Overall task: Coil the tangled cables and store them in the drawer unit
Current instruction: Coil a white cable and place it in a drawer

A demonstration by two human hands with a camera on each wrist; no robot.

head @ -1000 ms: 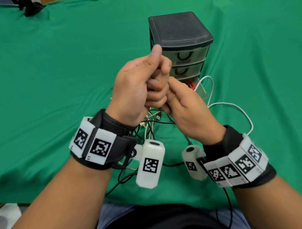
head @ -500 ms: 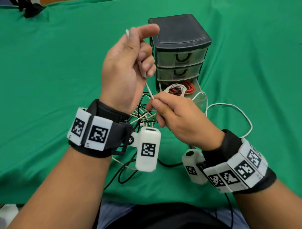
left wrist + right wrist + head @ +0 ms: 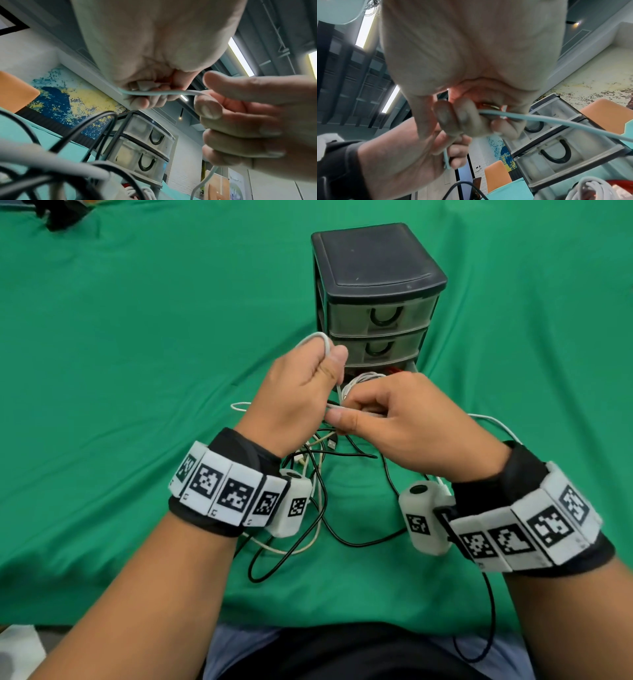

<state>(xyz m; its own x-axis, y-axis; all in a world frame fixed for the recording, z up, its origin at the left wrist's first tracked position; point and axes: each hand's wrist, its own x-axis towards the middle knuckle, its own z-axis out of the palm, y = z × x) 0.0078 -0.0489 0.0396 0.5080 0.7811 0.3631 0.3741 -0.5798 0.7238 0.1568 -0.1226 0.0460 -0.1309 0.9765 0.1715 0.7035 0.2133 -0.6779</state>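
Both hands pinch one white cable [image 3: 317,338] above the cable tangle [image 3: 308,474], left hand [image 3: 294,398] looping it, right hand [image 3: 407,422] gripping alongside. The drawer unit [image 3: 376,296] stands just beyond; its bottom drawer seems open, holding coils.

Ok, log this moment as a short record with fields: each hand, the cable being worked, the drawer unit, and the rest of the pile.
left hand: pinches a loop of the white cable
right hand: pinches the same white cable nearer the body
drawer unit: upright on the green cloth; top two drawers shut, bottom drawer pulled out
bottom drawer contents: a coiled white cable and something red
black cables: loose, tangled with pale ones below the hands
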